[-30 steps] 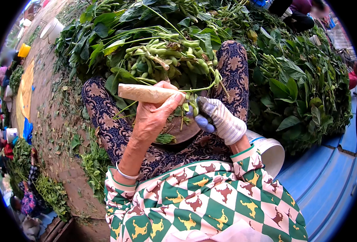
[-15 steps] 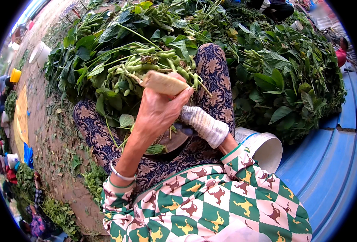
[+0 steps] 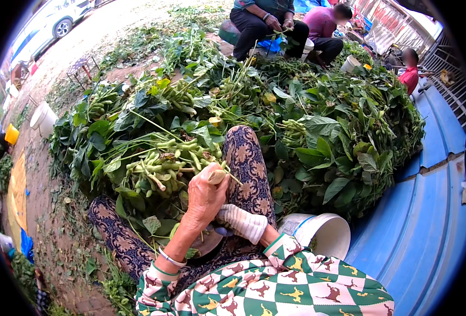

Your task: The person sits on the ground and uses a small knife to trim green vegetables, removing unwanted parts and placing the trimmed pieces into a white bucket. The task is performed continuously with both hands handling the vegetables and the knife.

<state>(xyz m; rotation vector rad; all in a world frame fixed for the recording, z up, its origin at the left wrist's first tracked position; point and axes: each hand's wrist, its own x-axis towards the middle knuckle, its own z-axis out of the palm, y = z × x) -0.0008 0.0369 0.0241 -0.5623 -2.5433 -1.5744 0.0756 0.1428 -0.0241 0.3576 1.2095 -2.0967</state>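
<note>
My left hand point(image 3: 206, 197) is bare, with a bracelet at the wrist, and is closed round a light wooden piece point(image 3: 216, 177) whose blunt end sticks up out of the fist. The rest of that piece is hidden by the fingers. My right hand point(image 3: 242, 221) wears a pale knitted glove with dark fingers. It is curled just below and beside the left fist, and what it grips is hidden. Right beyond the left fist lie soybean stalks with green pods point(image 3: 162, 166). Below both hands, between my legs, a round basin point(image 3: 205, 243) shows in part.
A big heap of leafy bean plants point(image 3: 317, 137) spreads ahead and right. By my right side a white bucket point(image 3: 327, 237) lies tipped, near blue metal panels point(image 3: 401, 226). Another white bucket point(image 3: 44, 119) stands far left. Several people sit beyond the heap, one person's hands point(image 3: 280, 23) holding a stalk.
The view has tilted up, bringing seated people and a car into sight. My left fist has turned, so the wooden piece now shows end-on. My right hand stays close beneath it.
</note>
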